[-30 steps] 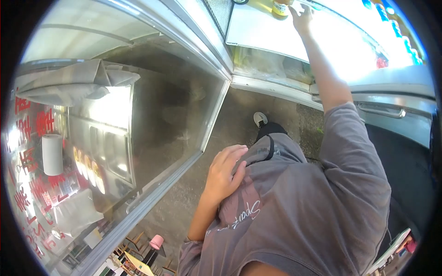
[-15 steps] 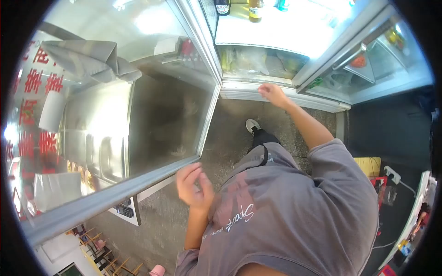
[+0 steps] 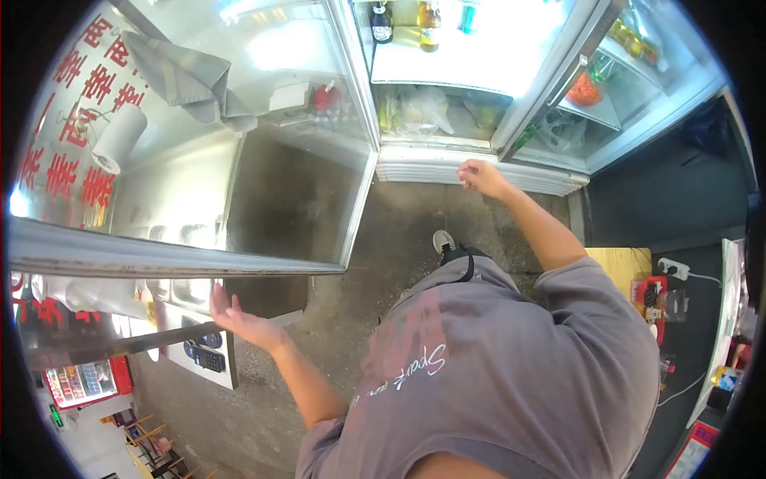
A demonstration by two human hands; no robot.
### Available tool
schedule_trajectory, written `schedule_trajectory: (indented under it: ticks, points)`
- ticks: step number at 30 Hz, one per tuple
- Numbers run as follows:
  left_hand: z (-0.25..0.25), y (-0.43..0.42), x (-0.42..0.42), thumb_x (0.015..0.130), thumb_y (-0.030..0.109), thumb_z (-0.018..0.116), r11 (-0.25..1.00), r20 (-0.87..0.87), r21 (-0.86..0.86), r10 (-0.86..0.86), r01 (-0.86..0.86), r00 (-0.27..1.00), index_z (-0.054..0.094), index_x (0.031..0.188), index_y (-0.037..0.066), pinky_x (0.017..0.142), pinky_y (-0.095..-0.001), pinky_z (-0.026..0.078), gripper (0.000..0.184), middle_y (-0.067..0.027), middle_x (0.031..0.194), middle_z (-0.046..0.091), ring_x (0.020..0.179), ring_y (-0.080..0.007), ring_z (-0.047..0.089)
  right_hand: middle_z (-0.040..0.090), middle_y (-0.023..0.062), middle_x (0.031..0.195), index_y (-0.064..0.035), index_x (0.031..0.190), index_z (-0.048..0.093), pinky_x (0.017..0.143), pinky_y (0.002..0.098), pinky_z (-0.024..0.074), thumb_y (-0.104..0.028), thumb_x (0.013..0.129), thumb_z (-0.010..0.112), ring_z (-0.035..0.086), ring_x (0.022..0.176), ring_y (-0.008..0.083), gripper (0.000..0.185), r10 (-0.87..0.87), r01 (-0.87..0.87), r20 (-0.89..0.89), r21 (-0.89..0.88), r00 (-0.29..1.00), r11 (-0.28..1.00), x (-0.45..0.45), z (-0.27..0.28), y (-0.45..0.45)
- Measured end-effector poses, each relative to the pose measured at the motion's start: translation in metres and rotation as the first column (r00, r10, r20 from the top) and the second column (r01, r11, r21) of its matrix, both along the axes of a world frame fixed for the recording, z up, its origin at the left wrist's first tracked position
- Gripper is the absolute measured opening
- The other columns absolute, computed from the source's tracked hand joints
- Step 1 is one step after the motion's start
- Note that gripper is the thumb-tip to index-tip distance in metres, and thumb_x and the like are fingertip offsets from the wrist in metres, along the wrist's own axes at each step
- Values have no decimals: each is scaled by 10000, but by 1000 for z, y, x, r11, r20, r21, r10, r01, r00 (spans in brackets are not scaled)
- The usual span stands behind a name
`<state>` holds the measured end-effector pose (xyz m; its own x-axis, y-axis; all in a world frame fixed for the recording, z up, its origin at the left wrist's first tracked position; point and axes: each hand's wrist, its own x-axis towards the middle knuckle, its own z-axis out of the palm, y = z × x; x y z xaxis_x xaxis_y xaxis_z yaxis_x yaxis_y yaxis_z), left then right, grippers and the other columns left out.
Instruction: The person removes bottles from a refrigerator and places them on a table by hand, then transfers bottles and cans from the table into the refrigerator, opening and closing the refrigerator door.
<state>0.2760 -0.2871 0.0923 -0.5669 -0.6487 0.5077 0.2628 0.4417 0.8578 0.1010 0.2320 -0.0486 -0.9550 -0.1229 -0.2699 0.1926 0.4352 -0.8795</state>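
Note:
My left hand (image 3: 249,326) is open and palm up, its fingers spread. It appears just below the outer edge of a glass refrigerator door (image 3: 349,231), which stands open; whether they touch I cannot tell. In front of the refrigerator's white sill (image 3: 415,169), my right hand (image 3: 483,177) hangs with its fingers curled in and nothing visible in them. On the lit white shelf (image 3: 447,68) stand a dark bottle (image 3: 381,24) and a yellow bottle (image 3: 429,28). Clear plastic bags (image 3: 423,110) lie in the compartment below.
A second glass door (image 3: 558,148) with a handle is at right. Behind the left door are a metal counter (image 3: 179,180), a grey cloth (image 3: 179,76) and a paper roll (image 3: 120,140). Dark handsets (image 3: 209,359) lie on a white surface. A power strip (image 3: 674,268) is at far right.
My left hand has moved left, and its fingers have spread. My right hand stays curled near the sill. The view has shifted, and the door's outer edge now lies flatter across it.

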Motion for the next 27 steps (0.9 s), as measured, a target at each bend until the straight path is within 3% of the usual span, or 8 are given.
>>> schedule_trajectory:
  ticks: [3, 16, 19, 22, 23, 26, 27]
  points:
    - [-16, -5, -8, 1080, 366, 297, 993, 90, 60, -102, 97, 991, 388, 1456, 28, 1101, -453, 330, 514, -174, 1474, 471, 1356, -287, 459, 685, 16, 932, -42, 1094, 667, 655, 272, 516, -197, 992, 639, 671, 778, 113, 188, 9, -9, 45, -1, 999, 1000, -3, 3, 3]
    - [-24, -12, -15, 1088, 404, 290, 985, 139, 116, -146, 130, 980, 344, 1506, 7, 1027, -425, 404, 579, -178, 1485, 447, 1318, -286, 472, 682, 23, 920, -43, 1089, 656, 634, 274, 512, -214, 982, 650, 667, 753, 111, 201, 53, -52, 97, -10, 994, 999, 8, -11, 8]
    - [-16, 4, -11, 1071, 374, 358, 993, 90, 90, -87, 79, 992, 363, 1481, -7, 1038, -441, 396, 560, -190, 1489, 433, 1329, -294, 461, 682, 23, 913, -45, 1078, 661, 617, 279, 513, -214, 977, 657, 670, 739, 112, 197, 47, -48, 98, 8, 994, 999, 5, -10, 4]
    - [-19, 19, -3, 1039, 356, 417, 942, -3, -246, 233, -226, 972, 349, 1455, -42, 1069, -462, 381, 580, -204, 1458, 433, 1343, -299, 442, 695, 32, 895, -44, 1060, 674, 606, 282, 516, -223, 972, 671, 678, 726, 111, 199, 19, -23, 53, 71, 998, 997, -2, -6, 5]
    - [-21, 21, -3, 1021, 392, 467, 939, -61, -263, 214, -223, 975, 351, 1432, -48, 1100, -488, 355, 613, -212, 1458, 423, 1363, -309, 415, 702, 35, 883, -44, 1054, 679, 606, 281, 518, -228, 969, 676, 681, 723, 109, 203, 10, -12, 16, 109, 1000, 994, -10, -4, 8]
    - [-11, 36, -12, 1037, 407, 455, 977, -90, -138, 153, -164, 984, 346, 1437, -45, 1109, -496, 335, 614, -213, 1457, 425, 1359, -312, 407, 734, 56, 841, -40, 1035, 698, 626, 295, 534, -239, 957, 698, 693, 712, 110, 214, -49, 62, -67, 213, 997, 975, -40, 12, 14]
    - [-12, 36, -17, 1063, 435, 394, 982, -70, -107, 147, -154, 987, 350, 1444, -20, 1119, -498, 315, 595, -210, 1460, 422, 1373, -310, 390, 737, 59, 838, -38, 1032, 700, 634, 298, 537, -237, 953, 701, 695, 710, 114, 214, -65, 90, -115, 234, 991, 968, -59, 12, 20]
